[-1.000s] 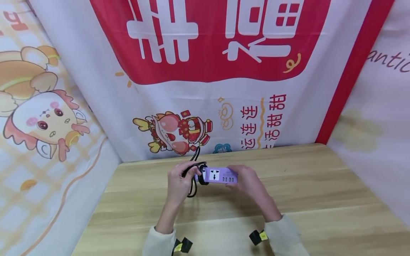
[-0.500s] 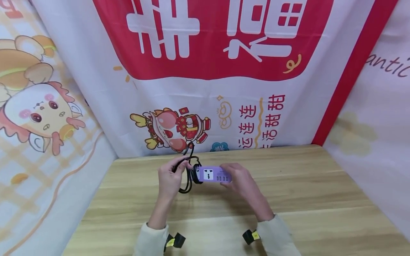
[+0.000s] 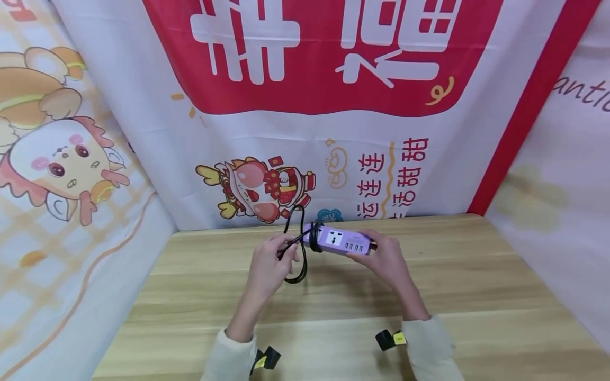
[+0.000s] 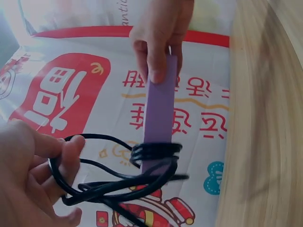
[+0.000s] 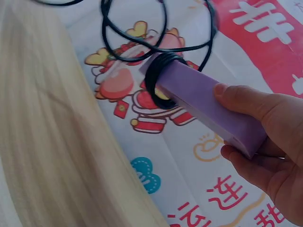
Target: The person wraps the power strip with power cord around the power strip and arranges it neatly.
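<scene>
A purple power strip (image 3: 350, 241) with white sockets and several USB ports is held up above the table in the head view. My right hand (image 3: 388, 259) grips its right end, thumb on the near side, as the right wrist view also shows with the strip's plain purple side (image 5: 213, 104). Black cable (image 4: 156, 151) is wound several times round the strip's other end. Loose loops of the cable (image 3: 303, 264) hang beside my left hand (image 3: 269, 267), which pinches the cable between curled fingers and thumb. The cable's plug cannot be made out.
A light wooden table (image 3: 333, 338) lies below both hands. Behind it hangs a white and red printed cloth (image 3: 305, 127), close to the cable loops. Printed cloths also line the left (image 3: 119, 222) and right (image 3: 548, 211) sides.
The strip and both hands first shifted left, then right and slightly up in the head view. The strip now tilts, its right end lower. More cable shows between my left hand and the windings.
</scene>
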A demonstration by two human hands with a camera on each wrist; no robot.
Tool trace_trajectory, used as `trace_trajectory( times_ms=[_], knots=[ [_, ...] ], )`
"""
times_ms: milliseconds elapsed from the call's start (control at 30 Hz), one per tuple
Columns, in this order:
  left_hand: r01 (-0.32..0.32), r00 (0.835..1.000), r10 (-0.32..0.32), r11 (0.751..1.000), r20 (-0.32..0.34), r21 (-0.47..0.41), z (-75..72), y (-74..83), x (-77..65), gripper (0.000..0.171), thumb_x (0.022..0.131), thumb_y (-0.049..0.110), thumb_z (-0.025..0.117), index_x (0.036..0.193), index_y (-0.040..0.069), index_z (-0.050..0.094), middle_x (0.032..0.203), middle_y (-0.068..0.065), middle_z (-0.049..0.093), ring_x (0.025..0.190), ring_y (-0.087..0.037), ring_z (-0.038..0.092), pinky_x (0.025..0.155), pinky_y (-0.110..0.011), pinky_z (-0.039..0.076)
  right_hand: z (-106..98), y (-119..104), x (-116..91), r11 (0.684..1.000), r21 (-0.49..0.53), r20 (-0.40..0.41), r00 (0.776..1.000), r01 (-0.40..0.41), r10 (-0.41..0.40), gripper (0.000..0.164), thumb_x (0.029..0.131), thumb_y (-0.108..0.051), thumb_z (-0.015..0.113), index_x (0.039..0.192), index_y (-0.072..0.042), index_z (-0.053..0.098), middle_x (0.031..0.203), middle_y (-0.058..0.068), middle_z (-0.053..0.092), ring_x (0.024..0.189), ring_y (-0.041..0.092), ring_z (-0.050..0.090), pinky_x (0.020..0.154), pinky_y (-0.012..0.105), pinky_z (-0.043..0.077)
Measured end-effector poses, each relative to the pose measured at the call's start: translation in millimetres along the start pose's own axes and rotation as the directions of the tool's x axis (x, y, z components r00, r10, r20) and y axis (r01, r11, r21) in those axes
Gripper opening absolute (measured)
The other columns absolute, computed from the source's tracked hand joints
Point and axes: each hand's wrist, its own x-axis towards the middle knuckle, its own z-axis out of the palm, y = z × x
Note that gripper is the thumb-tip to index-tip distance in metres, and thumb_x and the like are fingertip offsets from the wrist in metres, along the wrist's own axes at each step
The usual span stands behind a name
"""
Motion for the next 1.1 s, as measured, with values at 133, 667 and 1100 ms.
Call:
trace_trajectory(
  times_ms=[133,667,1100],
  knots=[
    [0.02,0.999,-0.026,0.988,0.04,0.153,-3.1,-2.1,-2.3,0.006,0.096,0.006,0.063,0.1,0.008,0.067,0.067,0.004,0.069,0.052,0.0,0.057,0.09,-0.046,0.05,1.1,-6.0,0.5,1.0,-0.023,-0.031,0.999,0.011,-0.011,0.06,0.079,-0.028,0.086,0.13,-0.009,0.063,0.122,0.015,0.069,0.106,0.028,0.068,0.086,0.041,0.059],
    [-0.023,0.913,-0.062,0.979,0.402,0.202,8.4,-2.1,-5.4,0.018,0.103,0.013,0.053,0.089,0.009,0.063,0.077,0.0,0.071,0.072,-0.013,0.064,0.095,-0.049,0.05,-1.1,-13.1,-1.0,0.968,0.244,-0.173,0.98,-0.054,0.099,0.057,0.077,-0.039,0.086,0.124,-0.012,0.068,0.118,0.013,0.071,0.101,0.027,0.068,0.082,0.039,0.06],
    [-0.056,0.889,-0.012,0.989,0.457,0.135,10.7,-20.3,-2.6,0.012,0.101,0.013,0.056,0.094,0.013,0.065,0.087,0.002,0.071,0.082,-0.012,0.063,0.075,-0.032,0.051,-14.6,-25.8,-3.5,0.797,0.558,-0.065,0.945,-0.232,0.32,0.051,0.082,-0.03,0.083,0.126,-0.011,0.067,0.128,0.011,0.063,0.111,0.022,0.058,0.081,0.017,0.054]
  ],
)
